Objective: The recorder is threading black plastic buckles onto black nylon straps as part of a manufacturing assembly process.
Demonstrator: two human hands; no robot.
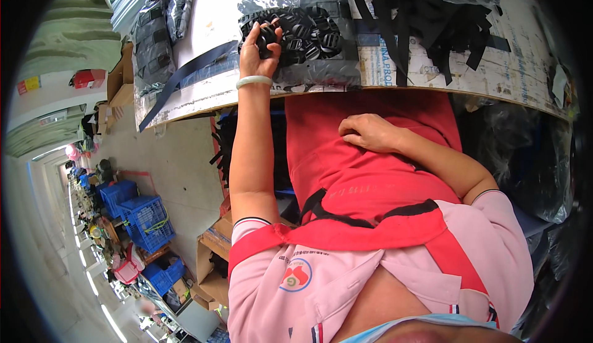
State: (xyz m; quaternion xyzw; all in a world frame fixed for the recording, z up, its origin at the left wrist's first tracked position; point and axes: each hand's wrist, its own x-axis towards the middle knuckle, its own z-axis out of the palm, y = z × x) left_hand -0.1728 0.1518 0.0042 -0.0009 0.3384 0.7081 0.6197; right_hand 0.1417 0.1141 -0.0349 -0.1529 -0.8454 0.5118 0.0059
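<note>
Buckles (314, 36) of slotted, glossy plastic

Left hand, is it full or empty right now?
Holding something: black plastic pieces show in the curled left hand, beside a heap of black buckles. How many it holds, I cannot tell.

Table (213, 6): buckle pile (312, 31) on bag (321, 74) at middle, straps (432, 40) right, packs (154, 46) left; crates (145, 219) farther left.
</note>
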